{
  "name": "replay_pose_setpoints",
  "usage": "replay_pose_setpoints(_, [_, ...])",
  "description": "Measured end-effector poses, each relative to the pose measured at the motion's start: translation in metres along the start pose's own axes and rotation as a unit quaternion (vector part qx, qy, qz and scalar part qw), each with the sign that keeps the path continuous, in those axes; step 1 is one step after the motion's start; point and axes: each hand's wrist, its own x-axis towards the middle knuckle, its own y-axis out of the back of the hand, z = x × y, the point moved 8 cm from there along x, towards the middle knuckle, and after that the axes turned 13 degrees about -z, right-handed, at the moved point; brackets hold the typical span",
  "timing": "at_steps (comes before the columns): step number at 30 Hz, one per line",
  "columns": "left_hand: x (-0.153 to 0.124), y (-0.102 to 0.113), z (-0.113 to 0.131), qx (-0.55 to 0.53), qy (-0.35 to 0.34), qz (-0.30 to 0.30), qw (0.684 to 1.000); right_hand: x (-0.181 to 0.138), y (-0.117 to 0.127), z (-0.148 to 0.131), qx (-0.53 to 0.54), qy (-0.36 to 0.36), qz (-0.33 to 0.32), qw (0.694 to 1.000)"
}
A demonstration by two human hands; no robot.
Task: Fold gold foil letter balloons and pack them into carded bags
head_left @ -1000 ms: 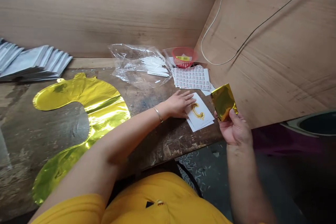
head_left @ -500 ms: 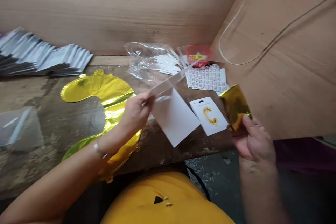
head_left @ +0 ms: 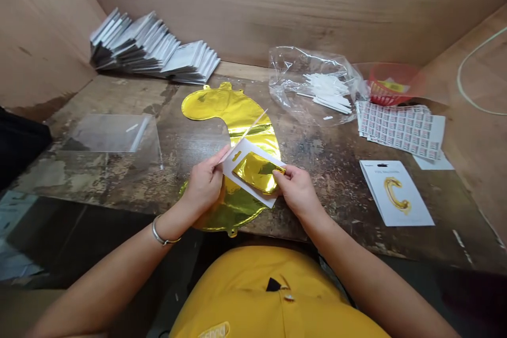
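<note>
My left hand (head_left: 206,182) pinches the edge of a folded white card (head_left: 242,154) held open just above the table. My right hand (head_left: 297,190) grips a folded gold foil piece (head_left: 257,171) and holds it inside the open card. Both hands hover over a large flat gold foil balloon (head_left: 233,111) lying on the worn wooden table (head_left: 325,163). A stack of white cards printed with a gold letter C (head_left: 396,193) lies to the right of my right hand.
A row of white packs (head_left: 150,47) lies at the back left. A clear bag of white strips (head_left: 317,90), a red basket (head_left: 388,84) and label sheets (head_left: 400,124) sit at the back right. Clear sleeves (head_left: 114,134) lie at the left. Wooden walls enclose the table.
My left hand lifted a white card from the stack and carried it left. My right hand brought the folded gold foil over and into the card. The view swung left.
</note>
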Motion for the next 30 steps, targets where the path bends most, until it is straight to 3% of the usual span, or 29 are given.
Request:
replay_pose_setpoints(3, [-0.003, -0.013, 0.014, 0.068, -0.073, -0.054, 0.994, 0.004, 0.000, 0.003, -0.056, -0.001, 0.009, 0.998])
replay_pose_setpoints(7, [-0.010, -0.037, 0.027, 0.249, -0.111, -0.147, 0.951, 0.007, -0.002, -0.017, -0.191, 0.063, -0.042, 0.979])
replay_pose_setpoints(9, [-0.014, -0.040, 0.031, 0.297, -0.111, -0.168, 0.933, 0.001, 0.004, -0.034, -0.314, 0.087, -0.045, 0.944])
replay_pose_setpoints(13, [-0.013, -0.037, 0.040, 0.310, -0.128, -0.192, 0.922, -0.027, 0.024, -0.075, -0.511, 0.178, 0.104, 0.834])
replay_pose_setpoints(14, [-0.010, -0.036, 0.042, 0.307, -0.130, -0.195, 0.922, -0.032, 0.020, -0.078, -0.531, 0.203, 0.103, 0.816])
replay_pose_setpoints(18, [0.023, -0.024, 0.037, 0.261, -0.066, -0.149, 0.951, -0.030, -0.013, -0.051, -0.583, 0.209, -0.029, 0.785])
replay_pose_setpoints(21, [0.057, -0.009, 0.020, 0.132, 0.059, -0.126, 0.981, -0.026, -0.017, -0.037, -0.581, 0.189, -0.030, 0.791])
replay_pose_setpoints(23, [0.071, -0.017, 0.007, -0.002, 0.147, -0.213, 0.966, -0.026, -0.016, -0.033, -0.570, 0.190, -0.030, 0.799])
replay_pose_setpoints(25, [0.070, -0.033, 0.003, -0.147, 0.204, -0.322, 0.913, -0.027, -0.010, -0.034, -0.546, 0.195, -0.018, 0.815])
replay_pose_setpoints(27, [0.063, -0.040, 0.010, -0.265, 0.207, -0.366, 0.868, -0.030, 0.004, -0.038, -0.502, 0.201, 0.033, 0.840])
replay_pose_setpoints(30, [0.051, -0.033, 0.022, -0.366, 0.136, -0.314, 0.865, -0.035, 0.035, -0.041, -0.354, 0.203, 0.107, 0.907])
